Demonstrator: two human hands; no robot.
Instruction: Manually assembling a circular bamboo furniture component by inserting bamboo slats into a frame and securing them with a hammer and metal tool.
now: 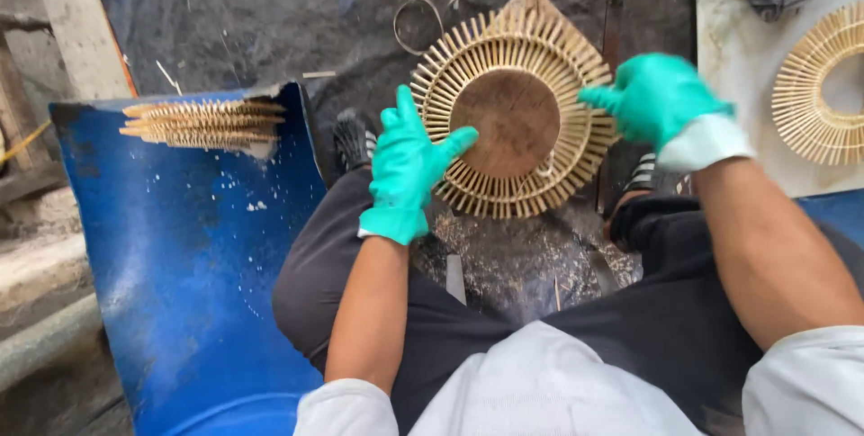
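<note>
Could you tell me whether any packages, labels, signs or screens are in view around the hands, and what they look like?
None in view: no package, label, sign or screen, only the round bamboo-stick frame that both gloved hands touch, and a blue plastic sheet at the side.

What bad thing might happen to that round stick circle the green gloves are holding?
1. The ring of thin wooden sticks rests on a round wooden block. The left hand and right hand press at its rims, so a hard squeeze might snap or loosen sticks.
2. It seems to sit loosely on the block, so it might slide off onto the dirty floor.
3. The stack of finished rings lies at the blue barrel's edge and may get knocked off.
</note>
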